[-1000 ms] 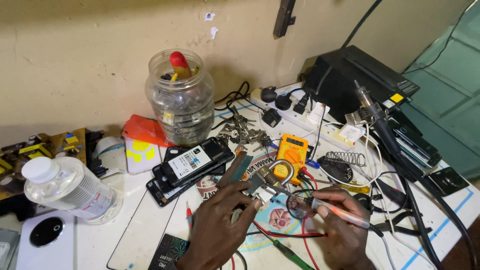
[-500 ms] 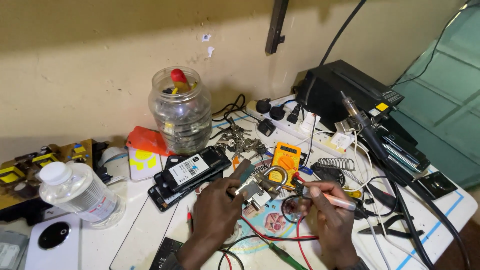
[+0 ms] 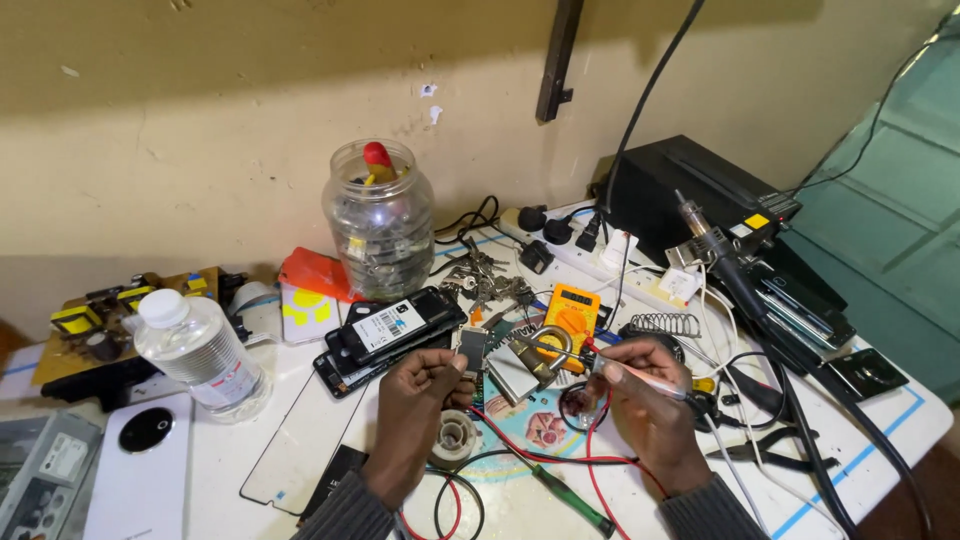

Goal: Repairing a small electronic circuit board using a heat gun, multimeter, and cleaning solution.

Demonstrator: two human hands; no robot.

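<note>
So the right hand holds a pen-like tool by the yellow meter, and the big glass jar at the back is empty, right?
Not quite. The head view shows the jar packed with small parts, a red-tipped thing poking from its mouth. The rest holds: the right hand holds a pen-like tool by the yellow meter.

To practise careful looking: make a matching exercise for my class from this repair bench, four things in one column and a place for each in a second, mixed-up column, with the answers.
Things
1. glass jar
2. plastic bottle
3. yellow meter
4. small circuit board

Places
A. held in the left hand
B. at the wall, behind the black phones
C. left side of the bench, lying tilted
D. just beyond the right hand

Pairs: 1-B, 2-C, 3-D, 4-A
</note>
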